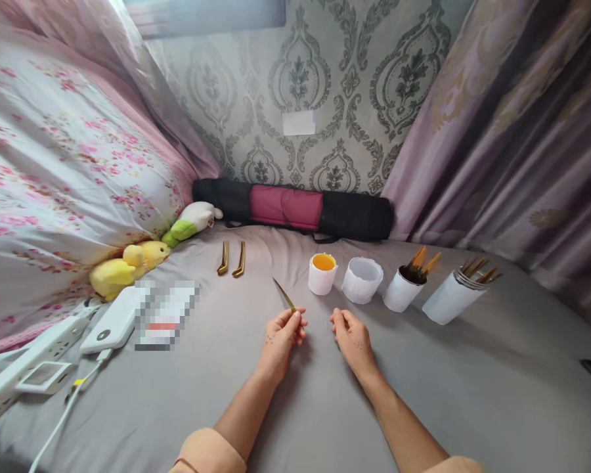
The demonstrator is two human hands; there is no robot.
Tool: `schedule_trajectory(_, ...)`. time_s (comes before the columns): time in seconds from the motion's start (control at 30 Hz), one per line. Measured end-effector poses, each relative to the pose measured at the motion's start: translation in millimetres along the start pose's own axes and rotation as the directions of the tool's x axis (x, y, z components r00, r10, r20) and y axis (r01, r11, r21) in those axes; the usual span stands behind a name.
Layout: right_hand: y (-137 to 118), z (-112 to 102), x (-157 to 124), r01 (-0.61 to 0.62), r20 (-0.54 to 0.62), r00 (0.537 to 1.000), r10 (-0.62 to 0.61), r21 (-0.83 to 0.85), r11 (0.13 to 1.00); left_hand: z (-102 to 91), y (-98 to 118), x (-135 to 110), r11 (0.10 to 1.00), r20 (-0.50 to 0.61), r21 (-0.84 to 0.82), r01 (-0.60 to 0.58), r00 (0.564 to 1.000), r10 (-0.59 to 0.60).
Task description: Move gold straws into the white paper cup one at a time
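Grey bedsheet (325, 420) as work surface, walled in by floral bedding (54, 164) on the left and a curtain (512, 144) on the right

Open sheet in front of and around both hands. Left hand (280, 335) pinches a thin gold blade (284, 294) at its lower end, tip pointing up and left. Right hand (352, 335) is just beside it, resting on the sheet, fingers curled shut, nothing visible in them. Beyond the hands stands a row of four white cups: orange-filled cup (322, 272), empty cup (362, 279), two tilted cups (404, 286) (453, 295) with gold utensils. Two gold pieces (231, 259) lie far left; a black-maroon roll bag (295, 209) blocks the back edge; power bank (111, 325) and power strip (34, 351) near left
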State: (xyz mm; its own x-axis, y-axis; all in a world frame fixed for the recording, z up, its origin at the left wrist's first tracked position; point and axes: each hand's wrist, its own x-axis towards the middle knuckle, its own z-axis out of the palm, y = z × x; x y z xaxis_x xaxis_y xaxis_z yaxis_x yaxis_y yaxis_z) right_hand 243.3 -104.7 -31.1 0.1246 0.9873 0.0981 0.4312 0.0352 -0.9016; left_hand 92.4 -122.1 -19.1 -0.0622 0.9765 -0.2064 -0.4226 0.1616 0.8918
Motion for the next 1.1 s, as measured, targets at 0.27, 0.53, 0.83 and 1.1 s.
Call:
schedule_trajectory(0.27, 0.3, -0.4, -0.4, 0.022, 0.056, 0.998, -0.023, 0.02, 1.0, 5.4, -7.6, -8.7, 0.975, -0.033, 0.214, -0.061, 0.997, 0.07)
schedule_trajectory(0.53, -3.7, -2.8, -3.8, 0.044, 0.081, 0.996, -0.047, 0.044, 0.998, -3.4, -12.2, -11.0, 0.898, -0.024, 0.411, -0.157, 0.983, 0.182)
schedule_trajectory(0.83, -8.9, -5.4, -6.8, 0.074, 0.077, 0.994, -0.081, 0.09, 0.993, -0.2, -6.2, -19.1, 0.745, 0.094, 0.553, -0.374, 0.916, 0.39)
schedule_trajectory(1.1, -15.7, -3.7, -8.7, 0.087, 0.119, 0.987, -0.107, 0.156, 0.984, 3.3, -4.9, -22.5, 0.659, 0.179, 0.612, -0.438, 0.888, 0.424)
